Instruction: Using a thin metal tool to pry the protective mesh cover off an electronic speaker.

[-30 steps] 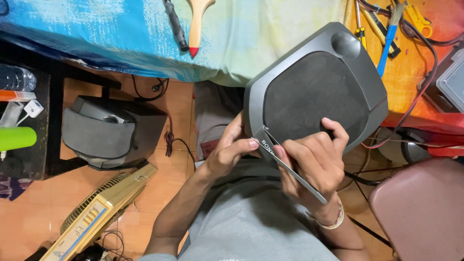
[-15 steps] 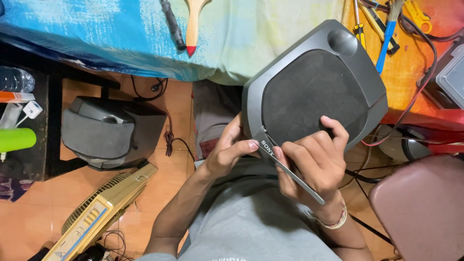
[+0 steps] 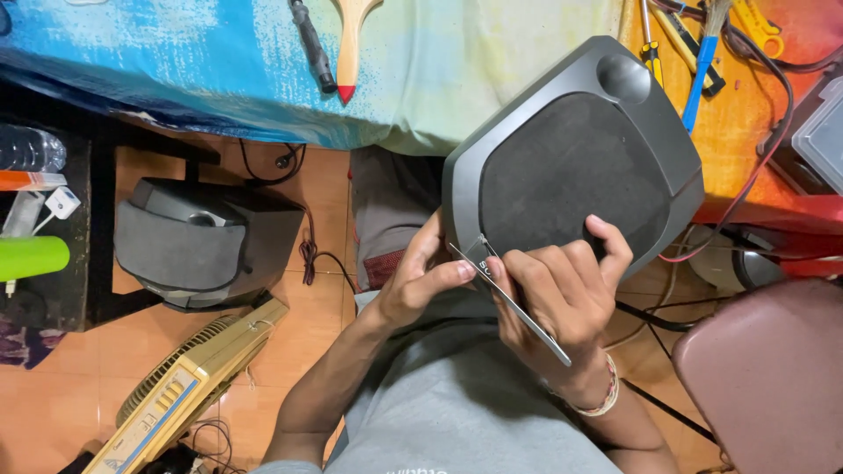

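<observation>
Right hand: I see my right hand (image 3: 562, 298) with its grip closed on a thin flat metal strip (image 3: 514, 303); the fingers curl over the lower edge of the speaker's fabric face.
Metal strip: it runs on a slant from the speaker's bottom rim, where its tip meets the seam, down past my wrist.
Left hand: my left hand (image 3: 421, 281) has its grip pressed around the speaker's lower left edge, thumb lying beside the strip's tip.
Speaker: the dark grey speaker (image 3: 571, 158) sits tilted over my lap, its upper part overlapping the tabletop edge, a round port in its top corner.
Floor, left: a second grey speaker (image 3: 202, 241) lies on the orange floor, and a beige fan-like unit (image 3: 184, 386) just below it.
Chair: a brown chair (image 3: 764, 377) stands at my right.
Tabletop: the tabletop (image 3: 219, 79) wears a blue and yellow cloth; a wooden-handled brush (image 3: 351, 44) and a black tool (image 3: 313, 44) lie side by side on it, well apart from the speaker.
</observation>
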